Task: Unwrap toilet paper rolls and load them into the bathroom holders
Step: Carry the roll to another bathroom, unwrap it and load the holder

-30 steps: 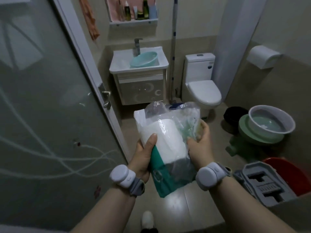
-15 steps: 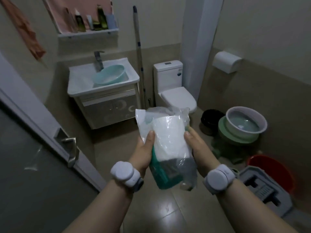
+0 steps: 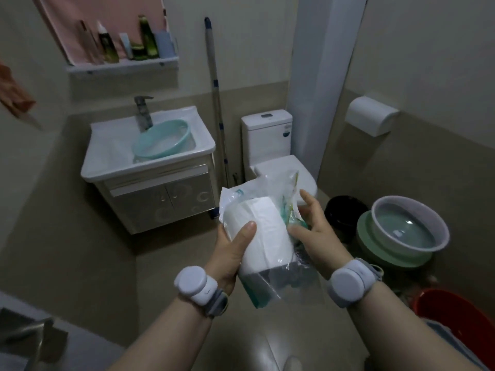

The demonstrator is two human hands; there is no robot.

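A white toilet paper roll sits inside a clear plastic wrapper with green print, held at chest height over the floor. My left hand grips the wrapped roll from the left, thumb across its front. My right hand holds the loose plastic on the right side, fingers spread against it. A white covered paper holder is mounted on the right wall, well beyond the hands.
A white toilet stands straight ahead, with a sink cabinet holding a teal basin to its left. A mop handle leans between them. Stacked basins, a black bin and a red bucket crowd the right floor.
I have moved through the doorway into the bathroom; the door has slid out of view at lower left. The package is tilted more to the left and my right hand's fingers have opened against the plastic.
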